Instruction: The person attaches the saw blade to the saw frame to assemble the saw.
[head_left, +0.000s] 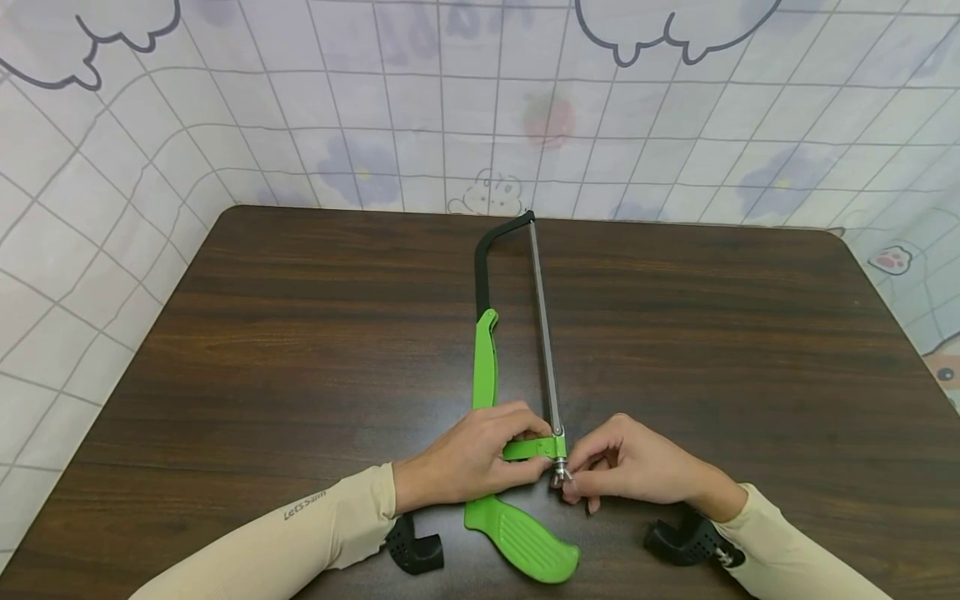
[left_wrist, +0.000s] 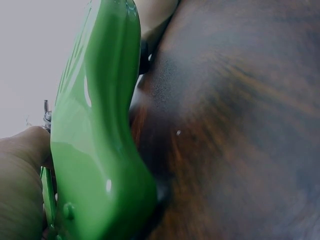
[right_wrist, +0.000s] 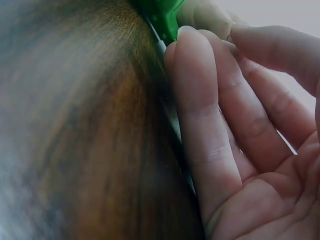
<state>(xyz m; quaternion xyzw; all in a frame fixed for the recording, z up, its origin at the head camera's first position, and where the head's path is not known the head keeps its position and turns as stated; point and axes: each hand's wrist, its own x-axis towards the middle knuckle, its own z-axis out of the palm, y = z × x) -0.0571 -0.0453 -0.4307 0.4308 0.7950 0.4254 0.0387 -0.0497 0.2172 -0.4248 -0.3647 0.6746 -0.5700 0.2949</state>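
A green-and-black hacksaw (head_left: 485,367) is lying on the dark wood-grained tabletop (head_left: 300,333), a little right of its middle, with its curved black front arm (head_left: 482,267) pointing toward the far edge and its ridged green handle (head_left: 532,546) reaching toward the person. The slim metal blade (head_left: 544,333) is running along the right side of the frame, from the tip of the black arm down to a short green crosspiece (head_left: 531,448). The left hand (head_left: 480,454) is reaching over the frame and gripping that crosspiece — its fingers are bending over the far side while the thumb is pressing along the near side. The right hand (head_left: 633,462) is working at a small metal wing nut (head_left: 558,477) just below the crosspiece; its thumb and forefinger are pinching the nut, and the other fingers are curling loosely beneath. In the left wrist view the glossy green handle is filling much of the left half, with the left thumb showing beside it; in the right wrist view the right hand's fingers are standing close to the green metal. Cream sleeves (head_left: 345,517) are covering both forearms, and black wrist mounts (head_left: 420,552) are showing under the cuffs. Behind the tabletop, a pale grid-patterned cloth (head_left: 450,108) is hanging.
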